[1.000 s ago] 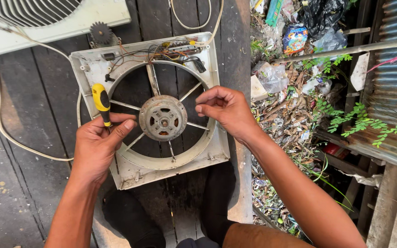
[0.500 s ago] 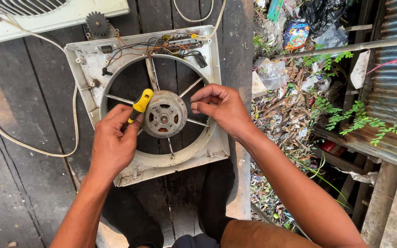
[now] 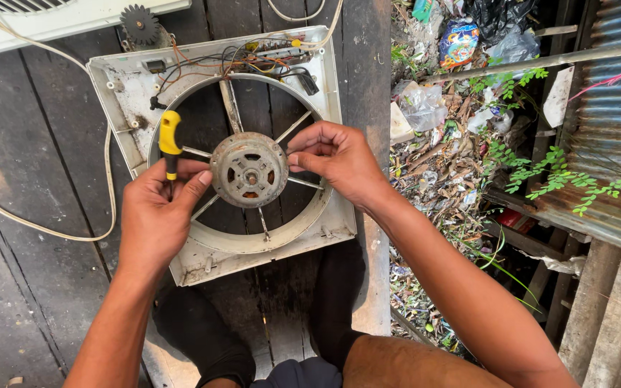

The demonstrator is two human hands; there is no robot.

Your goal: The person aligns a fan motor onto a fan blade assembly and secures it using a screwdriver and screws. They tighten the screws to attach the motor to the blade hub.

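Motor hub (image 3: 250, 169) lies centred in fan frame (image 3: 210, 255), between both hands; left hand (image 3: 158, 215) grips screwdriver (image 3: 169, 141) upright, right hand (image 3: 339, 159) pinches hub's right rim.

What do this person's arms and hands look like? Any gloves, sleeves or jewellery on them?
Both arms are bare from the bottom edge of the picture to the fingers: no sleeves in view. The left hand and right hand wear no gloves, and no ring, watch or bracelet shows. Fingernails are short and unpainted.
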